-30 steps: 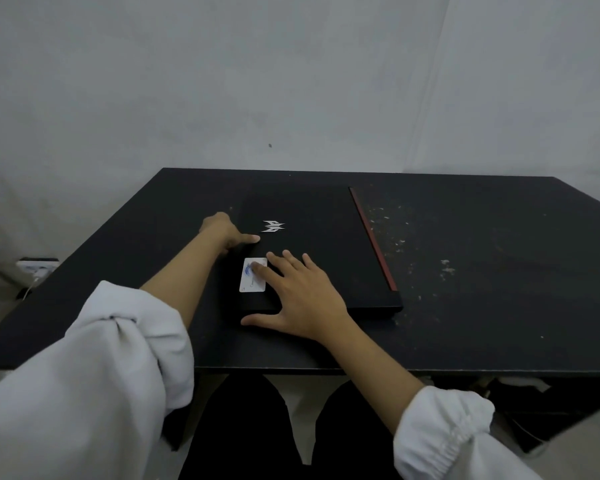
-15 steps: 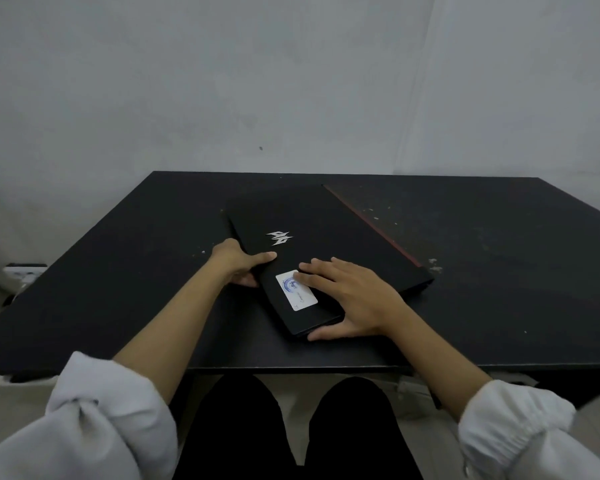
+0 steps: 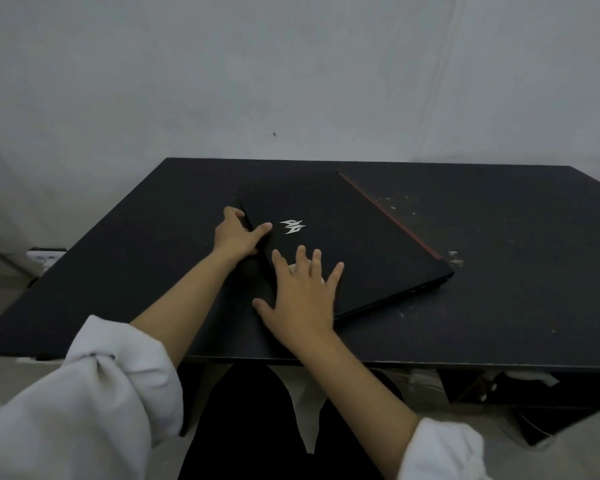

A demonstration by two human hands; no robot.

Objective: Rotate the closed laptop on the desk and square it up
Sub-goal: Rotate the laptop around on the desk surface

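A closed black laptop (image 3: 354, 237) with a silver logo and a red strip along its far right edge lies skewed on the black desk (image 3: 499, 289), its near corner pointing toward me. My left hand (image 3: 236, 235) grips the laptop's left edge, thumb on the lid, fingers curled over the side. My right hand (image 3: 302, 299) lies flat with fingers spread on the lid's near corner, covering most of a white sticker; its thumb rests on the desk.
A grey wall rises right behind the desk. White scuff marks (image 3: 399, 202) speckle the desk to the laptop's right. A white power strip (image 3: 44, 256) lies on the floor at the left. My dark-trousered legs (image 3: 257, 427) are under the front edge.
The laptop has turned from square to skewed, its near end swinging right. My left hand slid farther up the left edge and my right hand now covers the sticker.
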